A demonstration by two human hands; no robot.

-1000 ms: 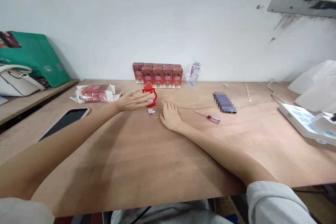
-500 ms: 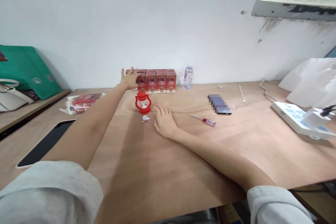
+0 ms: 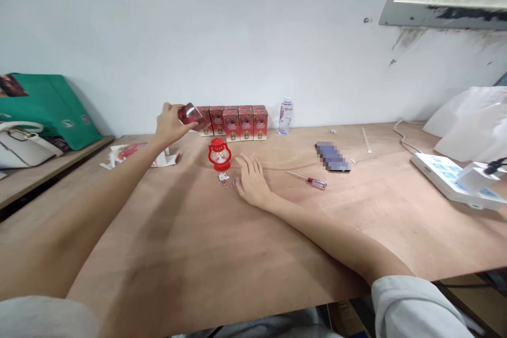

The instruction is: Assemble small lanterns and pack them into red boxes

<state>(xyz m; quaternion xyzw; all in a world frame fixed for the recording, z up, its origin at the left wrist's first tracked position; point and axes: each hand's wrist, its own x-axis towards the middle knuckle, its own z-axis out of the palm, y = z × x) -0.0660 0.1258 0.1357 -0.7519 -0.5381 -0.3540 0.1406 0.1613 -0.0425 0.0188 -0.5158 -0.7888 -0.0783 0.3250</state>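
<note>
My left hand (image 3: 171, 124) is closed around a small red box (image 3: 188, 114), tilted and blurred by motion. The box is raised beside the left end of a row of red printed boxes (image 3: 245, 124) against the wall. On the wooden table, my right hand (image 3: 253, 180) lies flat with its fingers stretched out. A small red lantern with a clear globe (image 3: 219, 155) stands upright to the left of that hand. Between the lantern and my right fingers lie a small white piece (image 3: 223, 176) and a bent thin wire (image 3: 228, 185).
A screwdriver (image 3: 311, 180) and a pixelated phone (image 3: 332, 157) lie to the right, with a water bottle (image 3: 284, 116) behind. The white power strip (image 3: 447, 177) sits far right. Red-and-white packaging (image 3: 129, 153) is partly behind my left arm; a green bag (image 3: 55, 108) stands far left.
My left hand has taken the front left box from the row and moved it up and left. My right hand stays flat in place.
</note>
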